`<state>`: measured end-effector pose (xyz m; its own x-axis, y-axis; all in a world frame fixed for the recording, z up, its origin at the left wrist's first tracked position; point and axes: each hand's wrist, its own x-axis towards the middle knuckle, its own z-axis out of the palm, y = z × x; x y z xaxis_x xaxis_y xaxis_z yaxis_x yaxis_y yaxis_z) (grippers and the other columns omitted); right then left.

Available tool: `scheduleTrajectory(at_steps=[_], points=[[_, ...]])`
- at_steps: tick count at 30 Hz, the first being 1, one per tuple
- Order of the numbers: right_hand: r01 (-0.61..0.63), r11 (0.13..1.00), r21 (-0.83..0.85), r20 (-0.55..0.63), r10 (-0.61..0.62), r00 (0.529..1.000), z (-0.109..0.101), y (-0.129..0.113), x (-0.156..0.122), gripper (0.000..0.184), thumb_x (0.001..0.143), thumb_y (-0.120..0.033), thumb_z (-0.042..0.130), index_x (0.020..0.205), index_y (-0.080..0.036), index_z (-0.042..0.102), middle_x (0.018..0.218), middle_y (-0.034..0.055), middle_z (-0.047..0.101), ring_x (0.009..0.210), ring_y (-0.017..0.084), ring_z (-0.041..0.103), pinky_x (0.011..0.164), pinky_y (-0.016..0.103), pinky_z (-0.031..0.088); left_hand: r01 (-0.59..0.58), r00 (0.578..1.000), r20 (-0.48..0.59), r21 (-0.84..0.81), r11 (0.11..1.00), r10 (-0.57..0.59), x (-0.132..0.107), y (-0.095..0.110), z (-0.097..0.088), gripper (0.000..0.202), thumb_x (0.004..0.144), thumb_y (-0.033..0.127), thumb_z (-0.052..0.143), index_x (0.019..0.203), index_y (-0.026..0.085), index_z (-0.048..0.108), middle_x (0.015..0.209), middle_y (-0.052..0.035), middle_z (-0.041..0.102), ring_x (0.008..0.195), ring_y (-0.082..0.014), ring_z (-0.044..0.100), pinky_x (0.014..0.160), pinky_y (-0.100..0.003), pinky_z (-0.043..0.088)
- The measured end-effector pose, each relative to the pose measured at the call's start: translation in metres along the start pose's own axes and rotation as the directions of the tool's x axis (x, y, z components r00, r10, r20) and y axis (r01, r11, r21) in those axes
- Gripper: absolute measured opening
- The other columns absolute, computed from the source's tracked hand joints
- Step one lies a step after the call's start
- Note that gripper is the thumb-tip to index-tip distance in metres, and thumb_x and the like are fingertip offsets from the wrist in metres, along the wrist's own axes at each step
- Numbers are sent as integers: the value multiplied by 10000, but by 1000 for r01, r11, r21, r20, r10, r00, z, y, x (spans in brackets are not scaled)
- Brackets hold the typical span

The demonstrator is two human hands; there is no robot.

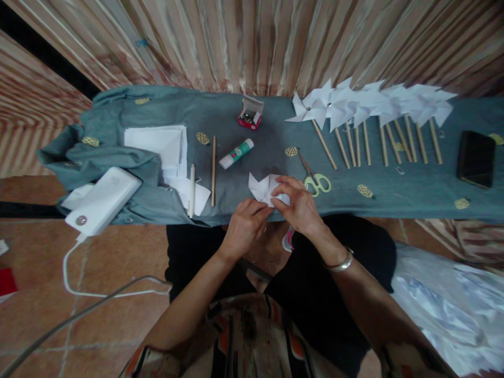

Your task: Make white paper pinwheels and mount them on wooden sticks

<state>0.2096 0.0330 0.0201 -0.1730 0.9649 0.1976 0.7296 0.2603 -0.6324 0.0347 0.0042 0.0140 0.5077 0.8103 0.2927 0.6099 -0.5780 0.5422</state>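
Note:
A white paper pinwheel (260, 188), with folded pointed blades, is held at the front edge of the cloth-covered table. My left hand (247, 223) pinches its lower edge, fingers closed. On its right side my right hand (297, 203) grips the paper between thumb and fingers. Just beyond the right hand lie scissors (315, 181) with pale green handles. A glue stick (237, 153) rests above the left hand, and a bare wooden stick (213, 170) is to its left. Further back stands an open red box (250, 113) of small metal pins.
Several finished pinwheels (366, 107) on sticks line the back right. A black phone (476, 158) lies far right. At left are a paper stack (155, 147), a white marker-like pen (191, 190) and a white power bank (103, 201) with a cable. A corrugated wall (236, 47) rises behind.

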Motion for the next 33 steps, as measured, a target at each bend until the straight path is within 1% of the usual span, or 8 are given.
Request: scheduleTrajectory(at_steps=[7,13,15,22,25,28,31,33], points=[[88,995,-51,9,-88,996,2,-1,-6,168,872,-223,534,931,-217,692,1221,97,587,1034,245,575,971,442,457,-12,1000,-12,7,1000,12,3,2,-2,230,904,116,483,1055,148,653,988,-86,664,911,-220,549,794,-372,498],[125,977,-173,46,-119,992,3,-10,-16,268,900,-156,433,1014,-193,672,1310,123,534,1136,283,507,961,470,445,1,1000,12,0,1000,-1,2,2,-2,221,904,128,488,1061,159,642,1003,-80,662,918,-217,554,808,-378,494],[138,966,-217,67,-126,990,5,-13,-19,270,904,-141,420,1034,-174,654,1323,146,531,1168,305,487,961,491,429,5,1000,-3,-9,1000,-5,1,1,0,208,910,146,492,1057,153,640,996,-82,661,914,-217,552,809,-377,494],[172,949,-265,104,-150,983,13,-16,-23,273,918,-145,425,1134,-172,590,1361,156,521,1223,322,460,961,500,410,5,997,-80,-18,1000,-7,2,-2,7,182,915,184,505,1031,143,639,984,-94,640,900,-211,557,797,-369,504],[184,954,-236,64,-174,983,10,-14,-25,310,906,-122,408,1155,-174,585,1326,148,550,1199,306,486,962,496,422,-4,996,-93,-10,1000,3,2,-3,7,179,912,173,513,1039,148,636,974,-88,641,890,-208,560,790,-364,508],[179,973,-142,-22,-184,983,3,-10,-24,352,898,-114,391,1196,-171,570,1283,137,579,1190,274,511,985,464,434,-12,995,-100,-5,1000,12,3,-2,7,187,909,160,518,1055,139,632,967,-86,643,885,-205,563,785,-355,510],[124,985,-117,-101,-136,986,-4,-3,-18,352,921,-162,371,1213,-163,568,1280,147,583,1212,272,514,1026,474,412,-12,996,-93,1,1000,12,3,-2,6,189,909,158,518,1060,141,631,972,-84,640,899,-203,566,800,-351,507],[76,988,-137,-110,-92,990,-7,2,-11,367,938,-215,361,1246,-160,553,1334,157,550,1258,288,485,1049,501,387,-19,997,-81,11,1000,20,3,-2,5,194,910,161,517,1068,150,629,989,-83,638,916,-203,568,811,-350,504]])
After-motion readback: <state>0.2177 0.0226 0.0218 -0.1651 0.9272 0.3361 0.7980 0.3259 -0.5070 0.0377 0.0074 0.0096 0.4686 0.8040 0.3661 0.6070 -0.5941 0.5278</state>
